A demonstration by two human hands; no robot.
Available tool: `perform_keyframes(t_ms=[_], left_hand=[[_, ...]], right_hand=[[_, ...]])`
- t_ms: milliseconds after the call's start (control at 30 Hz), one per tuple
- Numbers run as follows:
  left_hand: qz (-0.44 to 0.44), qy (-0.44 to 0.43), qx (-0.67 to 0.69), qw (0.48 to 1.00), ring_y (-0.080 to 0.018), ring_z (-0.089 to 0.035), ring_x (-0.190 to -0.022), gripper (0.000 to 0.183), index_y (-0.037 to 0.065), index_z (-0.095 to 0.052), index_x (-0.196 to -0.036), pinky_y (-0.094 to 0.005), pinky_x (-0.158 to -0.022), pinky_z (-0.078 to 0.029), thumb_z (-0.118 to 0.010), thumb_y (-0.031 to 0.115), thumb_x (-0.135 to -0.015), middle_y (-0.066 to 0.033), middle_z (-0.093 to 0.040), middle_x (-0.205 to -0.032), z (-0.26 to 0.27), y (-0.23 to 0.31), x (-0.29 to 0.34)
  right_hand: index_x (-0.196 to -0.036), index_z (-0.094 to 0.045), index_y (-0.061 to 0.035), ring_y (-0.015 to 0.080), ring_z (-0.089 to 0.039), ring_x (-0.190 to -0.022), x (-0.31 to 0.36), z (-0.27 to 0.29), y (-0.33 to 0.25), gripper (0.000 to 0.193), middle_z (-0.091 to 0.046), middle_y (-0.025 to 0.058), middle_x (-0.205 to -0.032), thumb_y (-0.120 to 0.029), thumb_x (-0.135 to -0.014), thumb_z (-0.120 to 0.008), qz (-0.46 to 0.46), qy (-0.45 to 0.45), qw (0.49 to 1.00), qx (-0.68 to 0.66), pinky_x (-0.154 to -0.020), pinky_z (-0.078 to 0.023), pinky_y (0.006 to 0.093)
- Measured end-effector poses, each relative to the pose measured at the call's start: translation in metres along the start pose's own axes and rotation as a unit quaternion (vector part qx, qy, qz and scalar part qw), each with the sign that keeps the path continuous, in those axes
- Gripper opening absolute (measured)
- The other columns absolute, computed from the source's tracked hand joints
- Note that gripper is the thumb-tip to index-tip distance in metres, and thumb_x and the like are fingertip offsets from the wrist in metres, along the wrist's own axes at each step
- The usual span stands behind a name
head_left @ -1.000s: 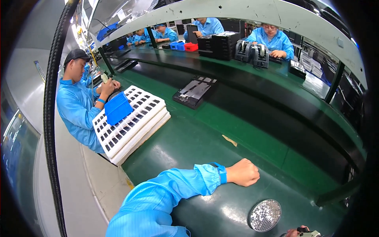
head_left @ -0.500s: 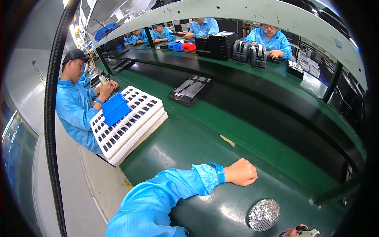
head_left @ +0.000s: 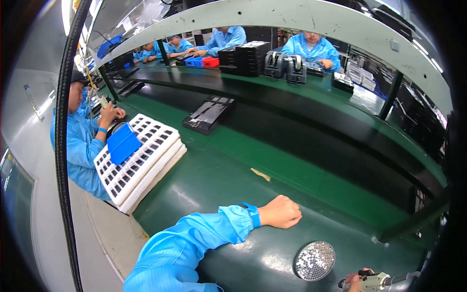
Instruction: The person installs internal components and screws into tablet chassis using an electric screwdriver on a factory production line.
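My left hand (head_left: 279, 212) rests on the green tabletop as a closed fist, with a blue band at the wrist. Nothing sticks out from its fingers. At the lower right edge my right hand (head_left: 353, 283) grips a pale electric screwdriver (head_left: 375, 281), whose dark end points right. Only part of that hand shows. Between the two hands, nearer the right one, stands a round metal dish (head_left: 315, 261) with a pattern of small shiny pieces, which look like screws. It touches neither hand.
White foam trays (head_left: 146, 182) with dark parts and a blue sheet (head_left: 122, 144) stand left, beside a co-worker (head_left: 78, 146). A black flat device (head_left: 209, 115) lies beyond. A tan scrap (head_left: 260, 174) is on the table. A pale beam (head_left: 272, 17) crosses above; a braided cable (head_left: 63, 146) hangs left.
The view has swung right, so the scene sits further left. More of my right hand and the screwdriver shows now. My left fist stays in place on the table.
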State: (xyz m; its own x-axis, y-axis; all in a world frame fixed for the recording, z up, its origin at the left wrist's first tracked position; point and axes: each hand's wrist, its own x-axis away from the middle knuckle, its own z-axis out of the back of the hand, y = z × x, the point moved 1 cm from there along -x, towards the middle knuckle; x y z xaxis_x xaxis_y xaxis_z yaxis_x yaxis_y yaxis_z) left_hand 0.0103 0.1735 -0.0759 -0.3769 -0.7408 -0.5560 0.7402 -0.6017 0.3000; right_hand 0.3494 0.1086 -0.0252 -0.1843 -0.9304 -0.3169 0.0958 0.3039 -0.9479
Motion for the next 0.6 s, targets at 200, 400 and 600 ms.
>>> perform_keyframes(t_ms=[200, 400, 600], left_hand=[[0.001, 0.007, -0.002, 1.000, -0.0295, -0.055, -0.053, 0.029, 0.006, -0.050, -0.053, -0.0414, -0.049, -0.043, -0.063, 0.015, -0.077, -0.0083, -0.051, -0.055, 0.001, 0.000, -0.001], [-0.001, 0.011, 0.000, 1.000, -0.0302, -0.054, -0.052, 0.030, 0.006, -0.049, -0.052, -0.0416, -0.049, -0.043, -0.063, 0.015, -0.077, -0.0085, -0.050, -0.053, 0.000, 0.000, -0.001], [0.002, 0.006, -0.005, 1.000, -0.0304, -0.055, -0.053, 0.030, 0.006, -0.049, -0.052, -0.0418, -0.050, -0.044, -0.063, 0.015, -0.077, -0.0090, -0.051, -0.054, 0.001, -0.001, 0.001]], right_hand=[[-0.105, -0.048, 0.0019, 0.0179, -0.056, -0.068, -0.001, -0.005, -0.010, 0.029, -0.058, 0.0146, -0.086, -0.001, -0.080, -0.063, 0.039, -0.015, 0.999, -0.009, -0.065, -0.048, 0.0298], [-0.107, -0.047, 0.0024, 0.0177, -0.056, -0.067, -0.001, 0.003, 0.000, 0.032, -0.058, 0.0132, -0.082, -0.004, -0.081, -0.065, 0.024, -0.022, 0.999, 0.020, -0.064, -0.047, 0.0290], [-0.105, -0.047, 0.0024, 0.0173, -0.056, -0.065, -0.001, -0.003, -0.004, 0.031, -0.059, 0.0120, -0.078, -0.005, -0.081, -0.065, 0.005, -0.026, 1.000, 0.004, -0.062, -0.047, 0.0274]])
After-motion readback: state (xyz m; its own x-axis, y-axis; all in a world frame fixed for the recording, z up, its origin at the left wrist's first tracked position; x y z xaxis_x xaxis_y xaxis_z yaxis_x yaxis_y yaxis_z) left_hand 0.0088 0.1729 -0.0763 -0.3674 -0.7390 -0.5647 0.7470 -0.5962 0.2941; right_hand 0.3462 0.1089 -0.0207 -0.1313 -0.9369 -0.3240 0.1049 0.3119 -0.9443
